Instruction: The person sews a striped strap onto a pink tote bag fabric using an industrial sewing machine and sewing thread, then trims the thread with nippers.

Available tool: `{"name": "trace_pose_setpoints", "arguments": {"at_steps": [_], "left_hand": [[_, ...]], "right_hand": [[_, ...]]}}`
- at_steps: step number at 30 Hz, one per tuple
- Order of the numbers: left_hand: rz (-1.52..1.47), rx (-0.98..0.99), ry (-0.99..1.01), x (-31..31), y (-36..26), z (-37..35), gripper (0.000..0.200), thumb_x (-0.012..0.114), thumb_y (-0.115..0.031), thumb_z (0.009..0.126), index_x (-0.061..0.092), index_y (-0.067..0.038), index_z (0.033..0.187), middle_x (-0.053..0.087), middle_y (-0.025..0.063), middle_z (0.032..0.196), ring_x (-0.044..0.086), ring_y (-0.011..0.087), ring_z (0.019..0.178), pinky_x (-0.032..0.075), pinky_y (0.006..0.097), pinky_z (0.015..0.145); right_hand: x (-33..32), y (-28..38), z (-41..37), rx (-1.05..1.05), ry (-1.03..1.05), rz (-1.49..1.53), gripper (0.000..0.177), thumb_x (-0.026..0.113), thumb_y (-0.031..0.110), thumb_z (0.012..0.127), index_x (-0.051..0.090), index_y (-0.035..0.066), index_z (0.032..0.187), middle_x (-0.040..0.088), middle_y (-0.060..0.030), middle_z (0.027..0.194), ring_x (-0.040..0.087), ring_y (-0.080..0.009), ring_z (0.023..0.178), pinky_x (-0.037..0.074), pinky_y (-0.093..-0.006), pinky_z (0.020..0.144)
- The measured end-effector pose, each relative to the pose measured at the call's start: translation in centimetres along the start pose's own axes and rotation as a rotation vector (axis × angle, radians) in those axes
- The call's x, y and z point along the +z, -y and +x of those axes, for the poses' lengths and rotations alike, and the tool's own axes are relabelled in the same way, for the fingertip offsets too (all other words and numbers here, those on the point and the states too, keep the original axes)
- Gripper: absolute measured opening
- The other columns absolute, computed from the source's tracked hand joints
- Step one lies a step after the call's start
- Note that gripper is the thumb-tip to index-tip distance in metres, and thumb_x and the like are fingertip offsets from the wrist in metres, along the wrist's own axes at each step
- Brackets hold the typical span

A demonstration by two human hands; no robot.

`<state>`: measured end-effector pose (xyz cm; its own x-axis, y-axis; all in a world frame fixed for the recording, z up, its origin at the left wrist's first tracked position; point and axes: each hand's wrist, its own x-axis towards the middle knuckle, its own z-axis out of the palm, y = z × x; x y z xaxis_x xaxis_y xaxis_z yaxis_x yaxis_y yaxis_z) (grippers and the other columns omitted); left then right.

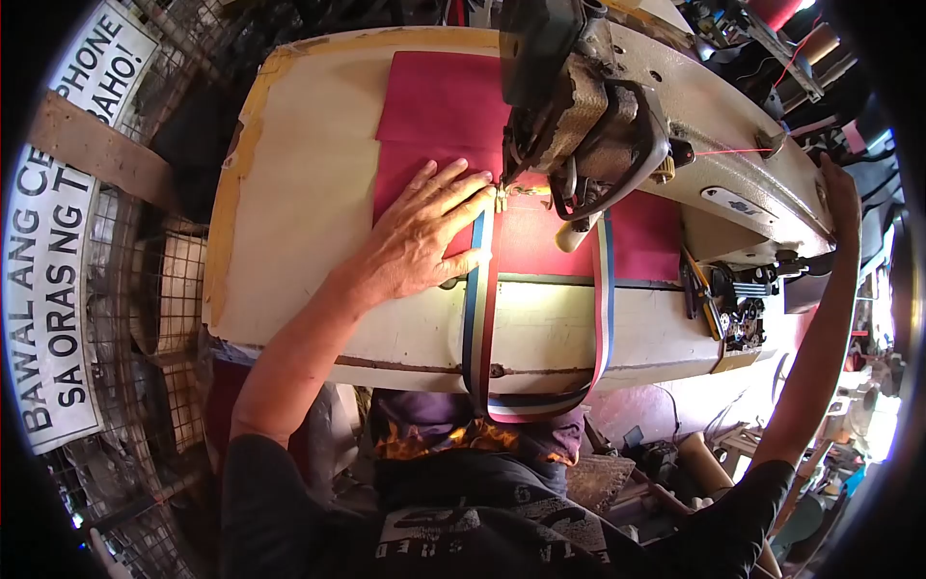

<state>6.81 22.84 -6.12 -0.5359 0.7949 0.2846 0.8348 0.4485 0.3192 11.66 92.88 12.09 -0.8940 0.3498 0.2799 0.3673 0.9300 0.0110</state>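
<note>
My left hand (pixel 424 227) lies flat with fingers spread on a dark red fabric panel (pixel 439 101). Its index fingertip is close by the presser foot (pixel 501 198) of the sewing machine (pixel 694 106). The thumb and index finger touch a striped blue, white and red strap (pixel 475 318), which loops down over the table's front edge and back up to the panel on the right. My right hand (pixel 841 198) reaches to the far right end of the machine, against its handwheel side. Its fingers are dark and partly hidden there.
Scissors or a similar tool with yellow handles (pixel 709 304) lies at the table's right, beside an opening with metal parts (pixel 748 314). A red thread (pixel 728 151) runs along the machine. A wire grid (pixel 183 338) with lettered signs (pixel 43 309) stands at left.
</note>
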Motion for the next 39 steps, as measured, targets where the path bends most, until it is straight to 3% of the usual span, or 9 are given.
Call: {"name": "trace_pose_setpoints", "arguments": {"at_steps": [4,9,11,13,19,26,28,31,39], "left_hand": [[0.004,-0.002,0.018,-0.1,0.4,0.2,0.066,0.070,-0.036,0.092,0.051,-0.003,0.146,0.047,0.0177,0.153,0.033,0.0351,0.150,0.019,0.0526,0.127],[0.004,-0.008,-0.001,0.3,0.3,0.0,0.066,0.070,-0.035,0.092,0.050,-0.002,0.146,0.047,0.0175,0.153,0.031,0.0345,0.151,0.018,0.0519,0.128],[0.008,-0.006,-0.014,0.3,0.2,0.2,0.066,0.068,-0.035,0.092,0.050,-0.002,0.146,0.047,0.0176,0.153,0.030,0.0344,0.151,0.017,0.0516,0.128],[0.006,-0.013,-0.029,0.3,0.2,0.1,0.066,0.067,-0.035,0.093,0.049,-0.001,0.147,0.047,0.0178,0.153,0.029,0.0344,0.152,0.016,0.0515,0.128],[0.020,0.002,0.013,0.1,0.2,0.2,0.066,0.063,-0.038,0.094,0.050,0.001,0.146,0.046,0.0182,0.154,0.027,0.0344,0.153,0.016,0.0523,0.128],[0.056,-0.005,0.061,0.3,0.5,0.3,0.065,0.063,-0.041,0.096,0.050,-0.004,0.147,0.043,0.0121,0.158,0.030,0.0351,0.152,0.018,0.0519,0.127],[0.058,-0.001,0.063,0.2,0.6,0.2,0.065,0.063,-0.042,0.096,0.050,-0.004,0.147,0.043,0.0121,0.158,0.030,0.0351,0.152,0.018,0.0519,0.127],[0.059,0.002,0.053,0.1,0.5,0.3,0.065,0.063,-0.042,0.096,0.050,-0.004,0.147,0.043,0.0122,0.158,0.030,0.0352,0.152,0.018,0.0521,0.127],[0.067,0.001,0.045,0.5,0.7,0.3,0.066,0.062,-0.043,0.096,0.049,-0.005,0.148,0.044,0.0126,0.157,0.030,0.0357,0.151,0.018,0.0528,0.127]], "right_hand": [[0.0,0.6,-1.4,-0.383,-0.159,-0.313,0.045,0.046,0.039,0.106,0.069,0.004,0.121,0.073,-0.0203,0.104,0.069,-0.0337,0.102,0.049,-0.0386,0.094],[0.2,2.6,-1.4,0.246,0.266,0.763,0.033,0.050,0.026,0.105,0.065,0.006,0.128,0.072,-0.0173,0.098,0.067,-0.0248,0.085,0.052,-0.0351,0.086],[-0.4,2.2,-1.5,0.194,0.227,0.529,0.032,0.051,0.024,0.105,0.065,0.005,0.127,0.070,-0.0148,0.093,0.066,-0.0218,0.079,0.052,-0.0342,0.081],[-0.9,-0.6,-2.0,-0.196,0.122,-0.193,0.031,0.051,0.023,0.106,0.065,0.002,0.124,0.068,-0.0122,0.089,0.065,-0.0195,0.076,0.052,-0.0341,0.076],[17.6,-12.3,-20.3,0.404,-0.688,0.750,0.043,0.050,0.031,0.106,0.061,-0.001,0.132,0.068,-0.0142,0.120,0.067,-0.0274,0.111,0.055,-0.0394,0.088],[2.7,-5.8,-15.6,-0.212,-0.518,-0.140,0.047,0.039,0.006,0.107,0.042,0.005,0.154,0.052,-0.0200,0.144,0.057,-0.0327,0.129,0.052,-0.0458,0.102],[-1.1,-3.8,-9.9,0.110,-0.245,0.674,0.049,0.046,0.009,0.102,0.047,0.003,0.151,0.054,-0.0187,0.146,0.056,-0.0317,0.131,0.047,-0.0381,0.107],[-0.6,-9.1,-2.7,-0.762,-0.178,-0.227,0.052,0.047,0.008,0.100,0.046,0.004,0.152,0.053,-0.0174,0.148,0.056,-0.0289,0.133,0.046,-0.0367,0.109],[0.5,-2.1,-10.6,-0.330,-0.208,0.167,0.051,0.038,0.003,0.102,0.047,0.003,0.152,0.056,-0.0163,0.146,0.055,-0.0258,0.133,0.042,-0.0362,0.113]]}}
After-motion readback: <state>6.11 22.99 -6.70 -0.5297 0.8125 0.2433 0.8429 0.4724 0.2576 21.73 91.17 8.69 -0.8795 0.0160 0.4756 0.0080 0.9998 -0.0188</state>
